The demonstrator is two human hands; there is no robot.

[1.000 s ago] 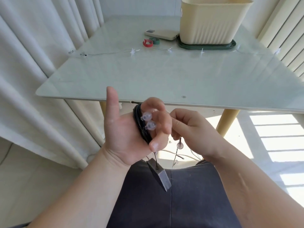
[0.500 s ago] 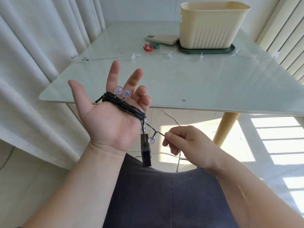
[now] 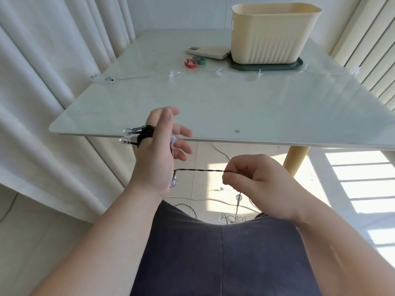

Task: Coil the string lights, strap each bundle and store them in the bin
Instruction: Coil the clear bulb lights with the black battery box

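Early stage, judging by layout: coiling only.
- My left hand (image 3: 158, 154): fingers spread, dark string lights (image 3: 145, 133) wound round palm.
- My right hand (image 3: 256, 184): fingers pinch taut wire, loose tail hangs below.
- Star string (image 3: 173, 74): uncoiled along table (image 3: 213, 107) far edge.
- Red strap (image 3: 190, 63), green strap (image 3: 199, 60): unused beside bin (image 3: 269, 35), far right corner.
- Bin inside hidden.

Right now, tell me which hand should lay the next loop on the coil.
Right. The right hand pinches the taut wire; the left hand, fingers spread, carries the coil wound round it.
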